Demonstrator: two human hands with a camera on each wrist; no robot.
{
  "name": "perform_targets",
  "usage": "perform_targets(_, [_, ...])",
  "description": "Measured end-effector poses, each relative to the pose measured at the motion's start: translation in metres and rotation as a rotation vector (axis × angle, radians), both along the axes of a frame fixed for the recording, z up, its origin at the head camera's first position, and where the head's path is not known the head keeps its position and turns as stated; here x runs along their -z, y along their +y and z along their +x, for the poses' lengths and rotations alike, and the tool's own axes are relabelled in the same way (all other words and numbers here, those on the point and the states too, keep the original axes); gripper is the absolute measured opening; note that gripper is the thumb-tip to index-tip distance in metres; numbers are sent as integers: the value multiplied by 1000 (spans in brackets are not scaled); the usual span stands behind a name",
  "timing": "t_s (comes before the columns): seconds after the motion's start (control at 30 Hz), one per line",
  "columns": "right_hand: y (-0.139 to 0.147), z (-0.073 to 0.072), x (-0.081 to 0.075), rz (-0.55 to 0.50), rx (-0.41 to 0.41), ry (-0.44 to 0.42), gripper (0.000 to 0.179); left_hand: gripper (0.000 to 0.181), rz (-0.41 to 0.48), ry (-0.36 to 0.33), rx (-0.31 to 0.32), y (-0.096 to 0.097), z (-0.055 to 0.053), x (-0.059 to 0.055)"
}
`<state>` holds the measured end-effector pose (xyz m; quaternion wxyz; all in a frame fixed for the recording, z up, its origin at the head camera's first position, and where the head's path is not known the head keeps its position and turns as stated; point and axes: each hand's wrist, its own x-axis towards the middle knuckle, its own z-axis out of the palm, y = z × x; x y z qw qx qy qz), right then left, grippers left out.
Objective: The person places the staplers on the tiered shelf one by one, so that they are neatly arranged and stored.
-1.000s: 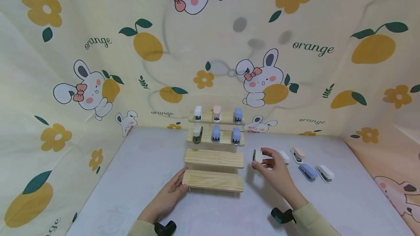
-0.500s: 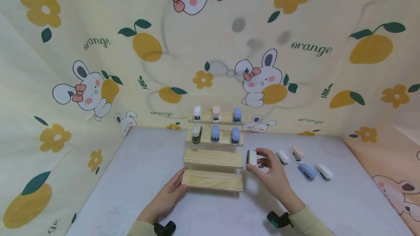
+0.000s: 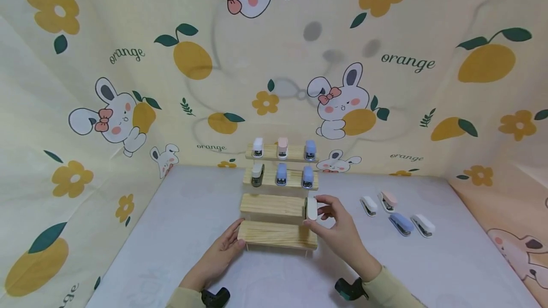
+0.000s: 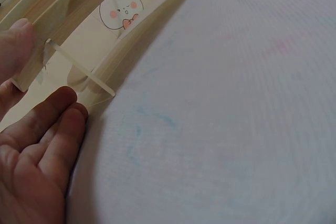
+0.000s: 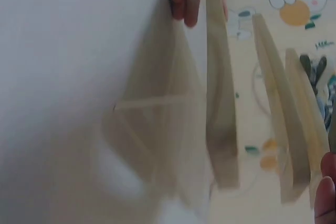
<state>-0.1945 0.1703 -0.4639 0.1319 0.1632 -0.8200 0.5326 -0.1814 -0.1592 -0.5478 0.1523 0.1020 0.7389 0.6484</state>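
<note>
In the head view my right hand [image 3: 340, 225] pinches a white mini stapler [image 3: 312, 208] between thumb and fingers. The stapler is at the right end of the second step from the bottom of a wooden tiered stand [image 3: 278, 235]; whether it touches the wood I cannot tell. My left hand [image 3: 220, 253] grips the left end of the lowest step; its thumb and several lower fingers [image 4: 60, 145] show in the left wrist view. The two upper steps bear several staplers, among them a pink one [image 3: 282, 148] and a blue one [image 3: 281, 174].
Right of the stand, on the white table [image 3: 171, 213], lie a white stapler [image 3: 368, 206], a pink stapler [image 3: 388, 201], a blue stapler [image 3: 401, 224] and another white stapler [image 3: 423, 226]. A printed cloth [image 3: 239, 51] rises behind the table.
My right hand has moved left with the white stapler, from the table's right side to the right end of the second step from the bottom. My left hand has stayed at the stand.
</note>
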Motion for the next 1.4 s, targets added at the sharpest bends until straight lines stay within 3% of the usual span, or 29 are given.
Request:
perform_targets(0.17, [-23,6,-18,-9,-63,3,60,69,0,1,0,0,0,-1])
perform_targets(0.27, [-34,3,-17,-25,-93,-10,61,69,-2,1,-2,0,0,0])
perform_targets(0.37, [-43,-7,-3,-39,-105,-43,61,68,-2,-1,-5,1,0,0])
perform_targets(0.6, [-73,-14,-3,-34,-94,-106,61,69,-12,-5,-12,0,0,1])
perform_targets(1.03, [-115,-25,-9,39,-47,-135,58,69,-13,-7,-1,1,1,-1])
perform_targets(1.4, [-127,-36,-5,132,2,-94,55,68,-13,-1,3,-1,1,-3])
